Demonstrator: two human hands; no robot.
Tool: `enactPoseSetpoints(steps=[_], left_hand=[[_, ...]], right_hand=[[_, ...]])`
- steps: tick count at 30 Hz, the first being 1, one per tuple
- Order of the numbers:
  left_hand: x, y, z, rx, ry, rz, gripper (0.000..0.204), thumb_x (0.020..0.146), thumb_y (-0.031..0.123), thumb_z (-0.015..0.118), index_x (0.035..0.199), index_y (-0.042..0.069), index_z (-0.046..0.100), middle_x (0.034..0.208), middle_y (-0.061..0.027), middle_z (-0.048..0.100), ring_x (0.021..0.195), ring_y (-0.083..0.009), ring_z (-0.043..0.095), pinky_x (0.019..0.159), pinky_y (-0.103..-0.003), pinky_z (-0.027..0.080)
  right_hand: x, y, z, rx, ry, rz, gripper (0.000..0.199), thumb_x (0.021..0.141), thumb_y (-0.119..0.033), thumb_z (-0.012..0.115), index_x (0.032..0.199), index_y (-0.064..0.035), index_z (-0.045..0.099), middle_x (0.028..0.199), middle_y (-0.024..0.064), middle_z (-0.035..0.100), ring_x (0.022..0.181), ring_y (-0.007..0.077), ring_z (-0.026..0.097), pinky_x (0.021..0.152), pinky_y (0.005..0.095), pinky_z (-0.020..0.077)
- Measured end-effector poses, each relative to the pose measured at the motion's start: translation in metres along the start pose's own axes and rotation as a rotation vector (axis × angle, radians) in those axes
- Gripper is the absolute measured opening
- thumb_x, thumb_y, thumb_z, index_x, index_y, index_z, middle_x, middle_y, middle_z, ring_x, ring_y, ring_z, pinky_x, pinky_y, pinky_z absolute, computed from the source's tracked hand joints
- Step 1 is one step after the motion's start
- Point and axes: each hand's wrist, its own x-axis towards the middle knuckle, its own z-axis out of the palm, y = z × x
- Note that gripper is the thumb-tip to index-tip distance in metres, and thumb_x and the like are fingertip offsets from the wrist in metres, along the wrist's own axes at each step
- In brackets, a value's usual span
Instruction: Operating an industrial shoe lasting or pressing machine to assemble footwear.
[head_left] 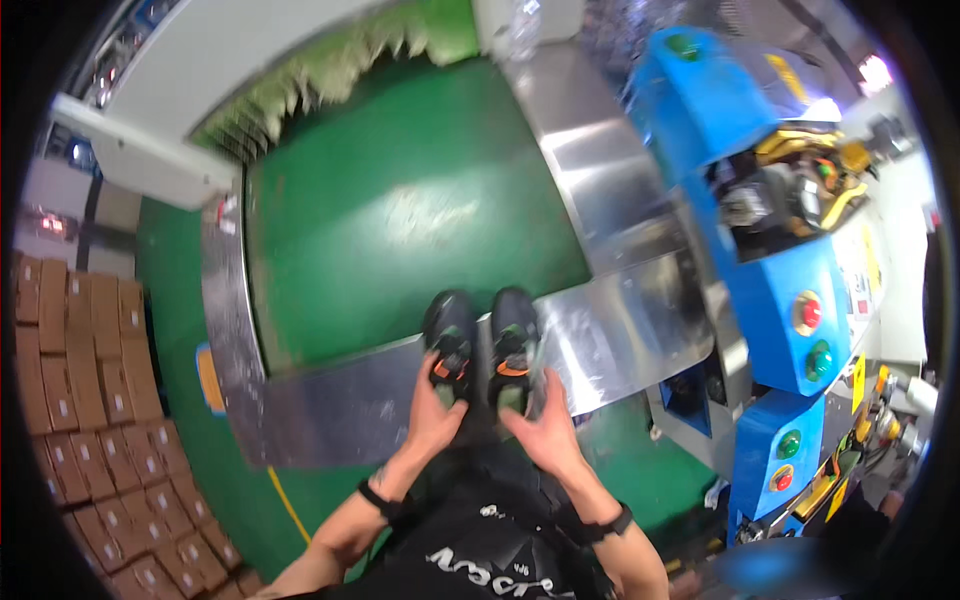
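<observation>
A pair of black shoes is in my two hands, side by side with toes pointing away from me. My left hand (436, 415) is closed round the heel of the left shoe (451, 322), thumb at its opening. In the same way my right hand (546, 432) grips the heel of the right shoe (515, 322). Orange and green patches show near both openings. The shoes appear over the near metal edge (340, 415) of a green belt (410, 215), toes over the green surface. Whether their soles touch it I cannot tell.
A green fringed curtain (330, 75) hangs at the belt's far end. Metal plates (600, 170) border its right side, beside blue machine housings (780, 310) with red and green buttons. A blue box (690, 100) holds yellow-and-black items. Stacked cardboard cartons (90, 390) stand at left.
</observation>
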Motion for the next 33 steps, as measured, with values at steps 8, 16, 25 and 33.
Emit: enactPoseSetpoints(steps=[8, 16, 25, 33], left_hand=[[0.035, -0.015, -0.026, -0.043, -0.234, 0.072, 0.083, 0.066, 0.003, 0.063, 0.142, 0.005, 0.029, 0.152, -0.0266, 0.019, 0.141, -0.0372, 0.023, 0.114, -0.038, 0.023], [0.076, 0.075, -0.076, -0.437, -0.811, -0.180, 0.077, 0.058, -0.005, 0.056, 0.133, 0.005, 0.039, 0.122, -0.0113, 0.050, 0.115, -0.0235, 0.051, 0.102, -0.038, 0.041], [-0.079, 0.179, -0.036, -0.209, -1.680, 0.105, 0.093, 0.051, 0.000, 0.059, 0.139, 0.007, 0.031, 0.120, -0.0126, 0.052, 0.108, -0.0261, 0.056, 0.094, -0.035, 0.048], [-0.308, 0.142, -0.052, 0.323, -2.297, -0.659, 0.084, 0.059, -0.010, 0.059, 0.138, 0.007, 0.036, 0.130, -0.0162, 0.051, 0.115, -0.0298, 0.055, 0.101, -0.043, 0.044]], right_hand=[[0.035, -0.020, 0.052, 0.377, 0.115, 0.165, 0.072, 0.069, 0.000, 0.060, 0.136, 0.0032, 0.033, 0.119, 0.0218, 0.055, 0.110, 0.0306, 0.056, 0.097, 0.0338, 0.0421], [-0.080, -0.040, 0.029, 1.018, 0.371, 0.051, 0.071, 0.072, 0.002, 0.062, 0.135, 0.0030, 0.030, 0.121, 0.0114, 0.051, 0.115, 0.0199, 0.049, 0.102, 0.0353, 0.0378], [-0.363, -0.071, 0.089, 0.627, 1.279, -0.099, 0.070, 0.074, 0.002, 0.063, 0.138, -0.0020, 0.035, 0.137, 0.0103, 0.042, 0.127, 0.0196, 0.041, 0.108, 0.0337, 0.0301], [-0.544, -0.127, 0.352, 0.967, 2.239, 0.267, 0.069, 0.062, -0.005, 0.070, 0.126, 0.0011, 0.044, 0.120, 0.0118, 0.056, 0.109, 0.0231, 0.057, 0.098, 0.0357, 0.0437]])
